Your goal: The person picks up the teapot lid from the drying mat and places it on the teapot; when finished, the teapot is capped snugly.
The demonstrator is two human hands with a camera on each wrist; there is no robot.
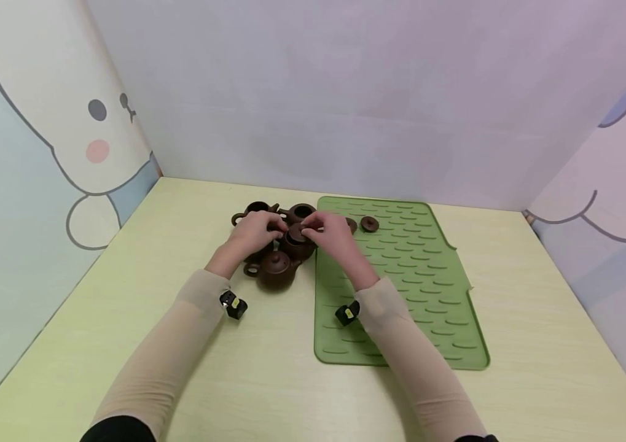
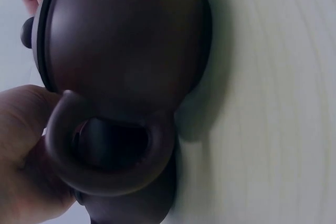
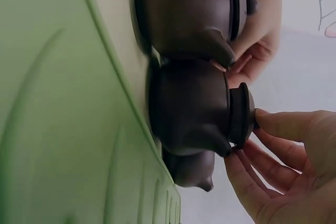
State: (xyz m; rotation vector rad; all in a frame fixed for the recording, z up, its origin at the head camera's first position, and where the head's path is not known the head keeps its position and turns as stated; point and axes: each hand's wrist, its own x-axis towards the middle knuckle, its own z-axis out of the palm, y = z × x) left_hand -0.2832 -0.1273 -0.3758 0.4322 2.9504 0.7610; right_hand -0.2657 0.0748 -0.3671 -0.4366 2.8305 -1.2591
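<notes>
1. Extending across the pale tabletop (image 1: 268,387): two beige sleeves (image 1: 163,350), a small black camera (image 1: 233,305) at each wrist.
2. Green mat (image 1: 401,294), ridged, flat on the tabletop; right forearm above it.
3. Front teapot (image 1: 276,275), dark brown, upright, lid on, handle at left, just left of the mat.
4. Left hand (image 1: 252,233), behind the front teapot, fingers bent beside the middle teapot; whether they grip anything cannot be told.
5. Right hand (image 1: 333,233), thumb and fingertips pinching the lid, remaining fingers slightly spread near the spout.
6. Lid (image 3: 242,106), dark brown, at the mouth of the middle teapot, its inner collar showing.
7. Middle teapot (image 3: 191,106), upright on the tabletop, close to the mat's left edge.
8. Back-left teapot (image 1: 257,207) and back-right teapot (image 1: 293,215), both with open mouths.
9. Loose lid (image 1: 370,224), on the mat's far part; beside it, a brown item (image 1: 352,225) partly hidden by the right hand.
10. Back wall (image 1: 346,92), plain, pale.
</notes>
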